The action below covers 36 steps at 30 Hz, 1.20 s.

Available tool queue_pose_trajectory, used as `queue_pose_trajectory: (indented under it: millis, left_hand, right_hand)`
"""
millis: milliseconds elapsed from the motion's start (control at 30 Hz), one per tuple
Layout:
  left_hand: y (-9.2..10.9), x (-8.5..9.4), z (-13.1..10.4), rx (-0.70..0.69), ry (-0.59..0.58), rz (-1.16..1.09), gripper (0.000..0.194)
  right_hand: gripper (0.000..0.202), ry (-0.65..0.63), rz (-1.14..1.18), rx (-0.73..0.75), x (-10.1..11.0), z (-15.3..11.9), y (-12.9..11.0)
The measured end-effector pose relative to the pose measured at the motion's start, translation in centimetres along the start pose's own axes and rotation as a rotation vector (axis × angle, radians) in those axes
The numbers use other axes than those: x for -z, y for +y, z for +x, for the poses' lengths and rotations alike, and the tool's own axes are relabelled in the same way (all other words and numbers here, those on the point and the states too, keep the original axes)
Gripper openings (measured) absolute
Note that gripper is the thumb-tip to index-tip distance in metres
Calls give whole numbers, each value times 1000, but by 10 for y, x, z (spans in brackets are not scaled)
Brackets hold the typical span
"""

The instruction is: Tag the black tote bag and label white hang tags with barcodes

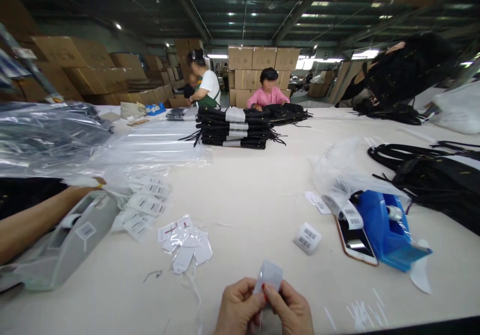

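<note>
Near the front edge of the table, my left hand [239,309] and my right hand [292,311] pinch a small whitish, translucent packet or tag [270,274] between thumbs and fingers. The thumbs meet at its lower edge, where something small and red shows. To the left lies a fan of white hang tags [187,245] with strings. Right of centre rests a small stack of barcode labels [308,238]. My fingertips hide the lower part of the held piece.
A blue tape dispenser [386,230] and a phone [357,245] stand right; a grey dispenser [82,232] and another person's arm [41,215] are left. Bundled black garments [236,127] lie ahead, plastic bags [150,142] back left. Co-workers are across the table.
</note>
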State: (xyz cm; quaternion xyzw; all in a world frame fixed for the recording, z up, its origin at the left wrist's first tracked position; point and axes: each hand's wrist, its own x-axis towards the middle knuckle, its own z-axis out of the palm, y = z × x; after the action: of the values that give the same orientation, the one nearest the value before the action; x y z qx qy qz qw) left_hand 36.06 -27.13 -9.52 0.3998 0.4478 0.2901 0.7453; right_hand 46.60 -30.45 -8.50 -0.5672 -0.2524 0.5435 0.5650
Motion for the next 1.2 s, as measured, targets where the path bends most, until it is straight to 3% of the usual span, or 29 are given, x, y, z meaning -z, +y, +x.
queue_pose_trajectory:
  millis: [233, 400, 567, 800, 1033, 1200]
  left_hand:
    - [0, 11, 6, 76, 19, 138, 53]
    - [11, 12, 3, 112, -43, 222, 46]
    - [18, 15, 4, 110, -107, 303, 38]
    - [12, 10, 10, 132, -127, 349, 25]
    - [27, 14, 17, 189, -83, 515, 10]
    - [39, 21, 31, 64, -52, 894, 9]
  right_hand:
    - [34, -7, -167, 102, 25, 13, -19]
    - [32, -91, -311, 87, 37, 21, -31]
    - [36, -113, -348, 16, 41, 21, -26]
    - [37, 5, -224, 12, 36, 19, -14]
    - [36, 171, -100, -77, 46, 21, -8]
    - [40, 198, -138, -104, 52, 22, -2]
